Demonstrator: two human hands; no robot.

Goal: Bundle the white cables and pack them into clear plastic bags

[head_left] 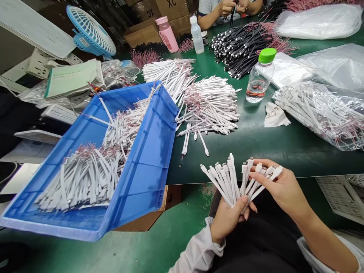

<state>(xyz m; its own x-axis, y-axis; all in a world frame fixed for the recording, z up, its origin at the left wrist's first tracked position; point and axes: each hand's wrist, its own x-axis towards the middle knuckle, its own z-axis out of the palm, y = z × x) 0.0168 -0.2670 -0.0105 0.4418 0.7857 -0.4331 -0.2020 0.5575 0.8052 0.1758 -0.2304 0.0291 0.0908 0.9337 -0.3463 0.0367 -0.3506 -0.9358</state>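
Observation:
My left hand (229,219) is closed around the lower ends of a fanned bunch of short white cables (226,176), their plugs pointing up and away from me. At the right side of the same bunch, my right hand (280,185) pinches some cables near their plugs, thumb in front and fingers behind. Both hands are above my lap, just off the table's front edge. Beyond them on the green table lies a loose pile of white cables (216,106) with pinkish wire ends, and a few single cables (203,144) lie in front of it.
A tilted blue bin (142,155) holding white cables (88,178) stands to the left. Behind are black cables (241,45), a pink bottle (167,35) and a green-capped bottle (260,77). Bagged cables (321,110) lie right. A co-worker's hands (234,7) hold black cables opposite.

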